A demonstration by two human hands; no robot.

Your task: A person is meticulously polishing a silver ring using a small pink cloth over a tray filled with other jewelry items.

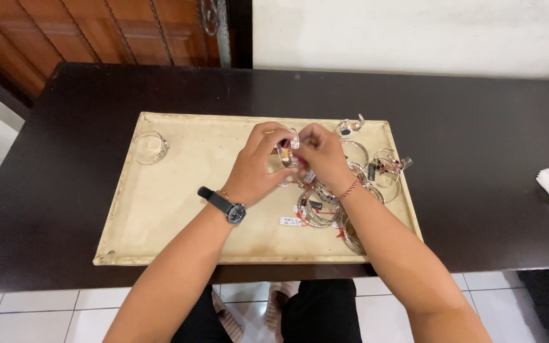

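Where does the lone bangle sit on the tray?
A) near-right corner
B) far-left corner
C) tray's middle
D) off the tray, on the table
B: the lone bangle lies by the tray's far-left corner, apart from the pile of bangles at right.

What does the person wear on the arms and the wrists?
Both forearms are bare, with no sleeves. The left hand has a black wristwatch with a dark round dial, plus a thin cord bracelet beside it. The right hand has a thin red string bracelet.
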